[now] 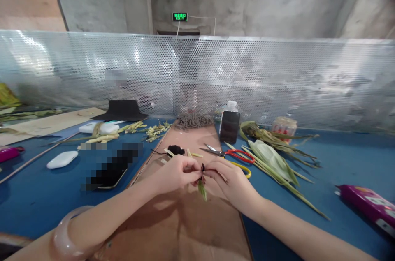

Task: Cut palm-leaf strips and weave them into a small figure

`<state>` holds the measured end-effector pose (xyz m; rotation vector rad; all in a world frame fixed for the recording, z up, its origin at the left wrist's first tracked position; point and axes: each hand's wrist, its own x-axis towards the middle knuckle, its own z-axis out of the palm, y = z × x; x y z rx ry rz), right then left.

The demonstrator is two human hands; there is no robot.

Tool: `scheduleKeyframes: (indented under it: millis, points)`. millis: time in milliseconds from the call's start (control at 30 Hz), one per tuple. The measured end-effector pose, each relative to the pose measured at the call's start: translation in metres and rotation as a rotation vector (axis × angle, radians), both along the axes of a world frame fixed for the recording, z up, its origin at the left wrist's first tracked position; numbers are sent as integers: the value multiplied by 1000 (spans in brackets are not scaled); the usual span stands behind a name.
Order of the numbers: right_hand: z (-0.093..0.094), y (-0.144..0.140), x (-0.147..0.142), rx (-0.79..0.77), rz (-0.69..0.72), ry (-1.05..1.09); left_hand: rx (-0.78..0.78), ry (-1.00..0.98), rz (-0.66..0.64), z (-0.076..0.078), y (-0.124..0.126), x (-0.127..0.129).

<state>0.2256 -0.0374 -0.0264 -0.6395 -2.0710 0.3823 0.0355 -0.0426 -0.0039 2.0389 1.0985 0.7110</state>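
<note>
Pinching a small green leaf piece (202,189) with black thread (203,167) between your left hand (177,172) and right hand (230,179) above the brown cardboard (185,220), you face a green sign (180,17) reading "EXIT".

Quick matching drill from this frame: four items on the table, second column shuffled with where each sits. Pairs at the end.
Column 1
1. scissors
2. dark bottle
3. purple packet
4. small leaf piece

Column 2
A. far right edge, lying on the blue table
B. pinched between the left hand and right hand, over the cardboard sheet
C. upright near the perforated metal screen
D. lying open just beyond the right hand, red handles

Pairs: 1-D, 2-C, 3-A, 4-B
</note>
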Motion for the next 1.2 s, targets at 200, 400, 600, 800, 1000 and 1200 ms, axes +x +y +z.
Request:
scheduleKeyframes:
  millis: [200,400,600,800,1000,1200]
  points:
    - [1,-2,-1,6,-32,-50,24,62,7,-4,-1,1]
    - [0,-2,-3,44,-74,-101,58,104,30,-8,1,0]
    - [-2,-1,-4,60,-84,-124,60,99,27,-8,3,0]
    - [-5,2,-6,35,-89,-132,24,77,13,-4,4,-1]
    - [-5,4,-5,-40,-62,-105,-99,25,-36,2,4,-1]
    - [-10,5,-5,-117,-36,-75,-138,-6,-23,4,5,-1]
